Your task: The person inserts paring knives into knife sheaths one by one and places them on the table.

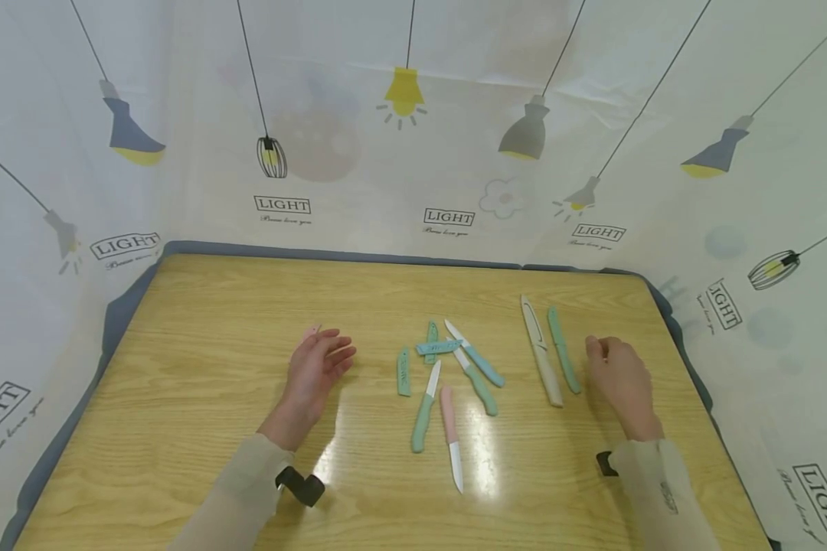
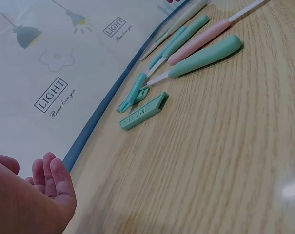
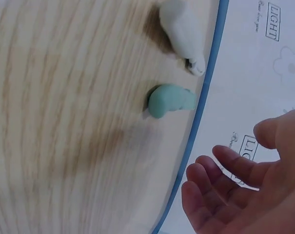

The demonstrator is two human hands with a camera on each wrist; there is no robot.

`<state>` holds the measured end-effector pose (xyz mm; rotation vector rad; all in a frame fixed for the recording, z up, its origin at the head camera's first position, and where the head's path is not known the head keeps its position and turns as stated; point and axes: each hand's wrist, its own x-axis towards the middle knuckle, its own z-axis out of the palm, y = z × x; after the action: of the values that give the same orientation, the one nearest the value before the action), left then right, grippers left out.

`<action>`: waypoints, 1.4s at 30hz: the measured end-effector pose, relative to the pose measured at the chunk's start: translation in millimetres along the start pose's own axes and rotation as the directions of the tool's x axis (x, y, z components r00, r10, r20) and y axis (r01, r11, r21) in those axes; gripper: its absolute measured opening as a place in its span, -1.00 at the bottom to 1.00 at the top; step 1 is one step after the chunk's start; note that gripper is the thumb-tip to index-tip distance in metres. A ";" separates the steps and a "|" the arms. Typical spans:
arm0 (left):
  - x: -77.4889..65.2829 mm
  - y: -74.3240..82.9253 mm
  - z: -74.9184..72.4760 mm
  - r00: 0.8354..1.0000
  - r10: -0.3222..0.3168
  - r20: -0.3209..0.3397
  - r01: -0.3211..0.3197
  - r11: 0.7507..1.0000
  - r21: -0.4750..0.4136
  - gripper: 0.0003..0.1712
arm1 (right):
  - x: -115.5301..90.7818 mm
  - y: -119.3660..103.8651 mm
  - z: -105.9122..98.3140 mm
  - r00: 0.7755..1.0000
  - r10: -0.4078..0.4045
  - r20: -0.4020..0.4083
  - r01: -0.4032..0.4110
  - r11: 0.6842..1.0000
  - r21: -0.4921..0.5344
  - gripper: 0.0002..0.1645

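Note:
My left hand [image 1: 314,375] is palm-inward over the left of the table, fingers loosely bent, holding nothing. Behind it a bit of a pink piece [image 1: 311,332] shows, mostly hidden. My right hand [image 1: 620,383] is to the right of a green knife in its sheath [image 1: 563,350]; its relaxed fingers [image 3: 198,195] hold nothing. A beige knife in a slotted sheath [image 1: 541,356] lies beside the green one. Mid-table are two bare green-handled knives [image 1: 422,425] [image 1: 481,389], a blue-handled knife [image 1: 485,366] and a pink-handled knife [image 1: 448,413].
Left of the bare knives lies a green sheath [image 1: 403,372]. A blue sheath [image 1: 438,347] crosses over another green sheath [image 1: 432,330]. The wooden table [image 1: 200,383] is bordered by a white curtain [image 1: 358,191] printed with lamps.

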<state>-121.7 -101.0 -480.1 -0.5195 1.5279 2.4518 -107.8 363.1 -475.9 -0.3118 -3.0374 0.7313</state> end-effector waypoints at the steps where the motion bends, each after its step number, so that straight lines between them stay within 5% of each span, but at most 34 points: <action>1: 0.6 -0.1 1.2 1.000 -0.001 -0.008 0.001 1.000 0.001 -0.57 | -1.1 -2.1 -0.1 1.000 -0.014 -0.003 0.014 1.000 0.009 -0.15; 12: 7.4 -2.5 15.4 0.999 0.042 0.031 -0.047 0.980 0.193 -0.56 | -14.5 -19.1 -1.3 0.988 -0.136 -0.072 0.142 0.985 0.093 -0.23; 17: 12.9 -3.8 22.9 0.995 0.059 0.085 -0.085 0.935 0.345 -0.59 | -21.2 -24.0 -2.2 0.969 -0.200 -0.147 0.216 0.971 0.105 -0.35; 20: 16.3 -5.2 26.3 0.989 0.068 0.129 -0.120 0.883 0.454 -0.59 | -23.9 -27.3 -1.5 0.962 -0.220 -0.164 0.238 0.966 0.101 -0.38; 23: 20.0 -7.7 30.4 0.980 0.095 0.173 -0.180 0.792 0.583 -0.58 | -29.1 -29.9 -0.7 0.966 -0.216 -0.146 0.233 0.966 0.111 -0.37; 28: 25.1 -13.3 40.0 0.961 0.142 0.237 -0.274 0.597 0.754 -0.60 | -37.4 -32.8 0.1 0.976 -0.192 -0.107 0.205 0.969 0.136 -0.32; 37: 31.7 -23.2 50.5 0.944 0.108 0.311 -0.329 0.346 0.879 -0.52 | -43.2 -29.5 4.4 0.977 -0.174 -0.120 0.189 0.974 0.122 -0.34; 42: 35.7 -27.9 57.3 0.936 0.099 0.338 -0.350 0.156 0.924 -0.47 | -45.1 -28.8 6.1 0.976 -0.178 -0.124 0.193 0.973 0.130 -0.35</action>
<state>-155.2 -37.6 -494.4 0.2692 2.7275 0.9708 -69.4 326.5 -466.3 -0.0624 -2.8414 0.8768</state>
